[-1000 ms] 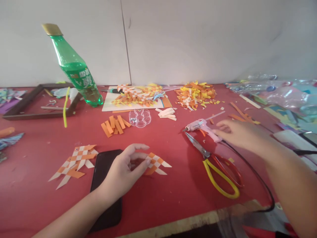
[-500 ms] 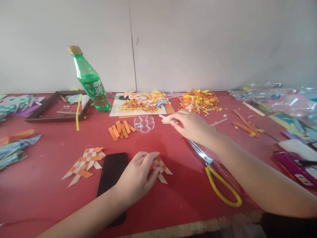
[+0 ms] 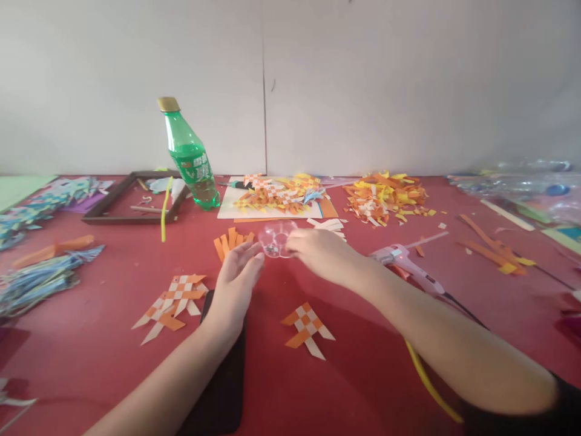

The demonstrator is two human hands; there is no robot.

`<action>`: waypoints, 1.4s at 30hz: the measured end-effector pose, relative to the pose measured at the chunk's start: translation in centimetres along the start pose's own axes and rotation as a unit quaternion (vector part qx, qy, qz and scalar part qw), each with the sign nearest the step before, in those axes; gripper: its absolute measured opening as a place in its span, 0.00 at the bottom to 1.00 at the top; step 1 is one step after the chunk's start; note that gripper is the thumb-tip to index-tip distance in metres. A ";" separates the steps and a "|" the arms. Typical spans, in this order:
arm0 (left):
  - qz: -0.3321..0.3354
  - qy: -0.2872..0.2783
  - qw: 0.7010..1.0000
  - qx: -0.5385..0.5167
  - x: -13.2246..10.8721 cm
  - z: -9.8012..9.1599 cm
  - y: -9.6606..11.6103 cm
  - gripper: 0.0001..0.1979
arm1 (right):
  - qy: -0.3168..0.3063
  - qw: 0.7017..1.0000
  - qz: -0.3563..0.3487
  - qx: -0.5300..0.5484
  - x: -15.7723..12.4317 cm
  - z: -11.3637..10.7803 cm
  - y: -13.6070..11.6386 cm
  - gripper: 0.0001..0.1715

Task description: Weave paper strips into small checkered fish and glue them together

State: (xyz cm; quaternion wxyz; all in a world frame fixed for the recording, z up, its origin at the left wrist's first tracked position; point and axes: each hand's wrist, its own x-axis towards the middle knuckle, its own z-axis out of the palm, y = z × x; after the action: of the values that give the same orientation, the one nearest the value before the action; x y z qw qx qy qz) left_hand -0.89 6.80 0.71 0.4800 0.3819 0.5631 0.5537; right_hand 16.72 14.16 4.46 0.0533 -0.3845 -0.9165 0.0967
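A clear flower-shaped palette (image 3: 282, 226) with several small bits in one cup is between my hands. My right hand (image 3: 320, 251) has its fingers closed on the palette's right rim. To the palette's left, my left hand (image 3: 238, 275) is open, fingers partly spread; whether its fingertips touch the rim I cannot tell. Orange paper strips (image 3: 229, 241) lie just behind it, and white strips (image 3: 329, 225) lie beyond my right hand. Nearer me is a woven orange-and-white paper fish (image 3: 306, 324). More woven pieces (image 3: 179, 297) lie at left, beside a black phone (image 3: 222, 387) partly under my left forearm.
A green bottle (image 3: 195, 166) leans by a dark frame (image 3: 131, 221). Behind are a board (image 3: 227, 206) with woven pieces and an orange-yellow paper pile (image 3: 385, 194). A pink glue gun (image 3: 415, 269) and a yellow scissor handle (image 3: 426, 378) lie near my right arm.
My left hand has left the woven fish and moved up to the palette. My right hand has left the white strips and moved left onto the palette, which sits slightly nearer me.
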 end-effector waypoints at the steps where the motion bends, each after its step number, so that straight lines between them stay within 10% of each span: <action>1: 0.006 0.032 0.999 -0.018 -0.1 -0.1 -0.2 0.18 | 0.008 1.000 -0.003 -0.002 -0.8 -0.6 -0.2 0.14; 4: 0.013 0.059 0.996 -0.066 -0.9 -0.2 -0.3 0.18 | 0.055 0.998 -0.020 0.005 -2.8 -1.8 -0.9 0.16; 18: -0.170 -0.138 0.952 -0.214 -1.4 -0.3 -0.3 0.20 | 0.241 0.938 -0.182 0.168 -2.8 0.9 -0.6 0.06; 42: -0.195 -0.289 0.922 -0.167 -1.5 -0.7 -0.7 0.16 | 0.180 0.965 -0.189 -0.032 -3.0 0.9 -2.7 0.12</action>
State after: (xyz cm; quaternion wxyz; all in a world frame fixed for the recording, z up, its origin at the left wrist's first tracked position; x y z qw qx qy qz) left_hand -1.16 5.10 0.16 0.7769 0.3225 0.3630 0.4009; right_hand 16.80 10.08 4.08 0.2221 -0.2165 -0.9506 -0.0153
